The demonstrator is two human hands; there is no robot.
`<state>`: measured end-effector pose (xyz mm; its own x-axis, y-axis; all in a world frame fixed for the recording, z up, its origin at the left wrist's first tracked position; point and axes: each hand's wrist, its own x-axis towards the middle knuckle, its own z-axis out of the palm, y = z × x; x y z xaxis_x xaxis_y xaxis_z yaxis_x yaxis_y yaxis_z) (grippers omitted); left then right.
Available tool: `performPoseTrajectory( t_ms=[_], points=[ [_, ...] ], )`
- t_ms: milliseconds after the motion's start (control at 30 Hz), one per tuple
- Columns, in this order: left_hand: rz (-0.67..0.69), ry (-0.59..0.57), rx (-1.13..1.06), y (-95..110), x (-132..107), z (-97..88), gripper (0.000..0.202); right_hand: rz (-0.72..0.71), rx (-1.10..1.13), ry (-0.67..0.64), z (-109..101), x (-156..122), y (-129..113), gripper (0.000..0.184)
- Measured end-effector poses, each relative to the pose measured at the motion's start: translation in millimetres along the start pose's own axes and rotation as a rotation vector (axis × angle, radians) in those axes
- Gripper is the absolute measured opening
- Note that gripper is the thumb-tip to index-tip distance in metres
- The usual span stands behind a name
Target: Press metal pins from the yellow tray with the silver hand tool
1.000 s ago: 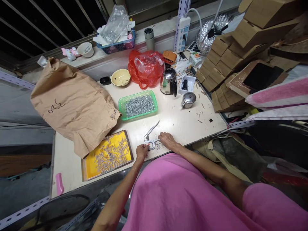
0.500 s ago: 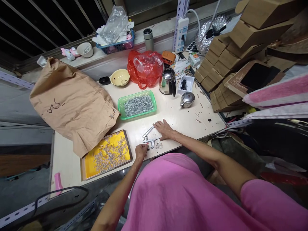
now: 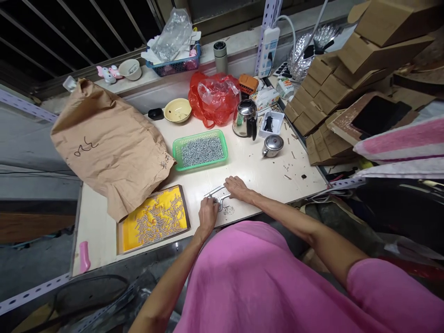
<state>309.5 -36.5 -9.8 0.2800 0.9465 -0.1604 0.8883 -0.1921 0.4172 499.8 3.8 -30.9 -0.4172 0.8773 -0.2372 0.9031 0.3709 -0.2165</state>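
A pair of metal hand pliers (image 3: 215, 189) lies on the table close to its front edge, its long handles pointing right. My right hand (image 3: 236, 188) is closed round the handle ends. At the jaw end, my left hand (image 3: 208, 213) has its fingers drawn together and covers the plier head; anything small between the fingertips is hidden. Left of that hand, a shallow yellow-lined tray (image 3: 129, 237) carries many small, slim metal pieces (image 3: 161, 217). Behind the pliers, a green plastic basket (image 3: 177, 147) holds a heap of short silvery pieces (image 3: 203, 151).
A large brown paper sack (image 3: 114, 152) leans over the tray's back corner. Behind the basket stand a yellow bowl (image 3: 177, 111), a red plastic bag (image 3: 211, 104), a steel kettle (image 3: 244, 119) and a lidded metal pot (image 3: 273, 145). Cardboard boxes (image 3: 333, 88) are stacked at the right.
My left hand has moved up and onto the plier head. My right hand, spread before, has closed round the handles, which are nearer together. The view has shifted slightly.
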Motion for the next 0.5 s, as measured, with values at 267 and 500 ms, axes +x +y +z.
performPoseTrajectory(
  t_ms=[267, 500],
  points=[
    [0.307, -0.182, 0.316, 19, 50, 13.9, 0.054, 0.017, 0.027, -0.042, -12, -5, -2, 0.049],
    [0.294, -0.240, 0.345, 26, 58, 13.5, 0.055, 0.058, 0.042, -0.051, -13, -16, 7, 0.048]
  ],
)
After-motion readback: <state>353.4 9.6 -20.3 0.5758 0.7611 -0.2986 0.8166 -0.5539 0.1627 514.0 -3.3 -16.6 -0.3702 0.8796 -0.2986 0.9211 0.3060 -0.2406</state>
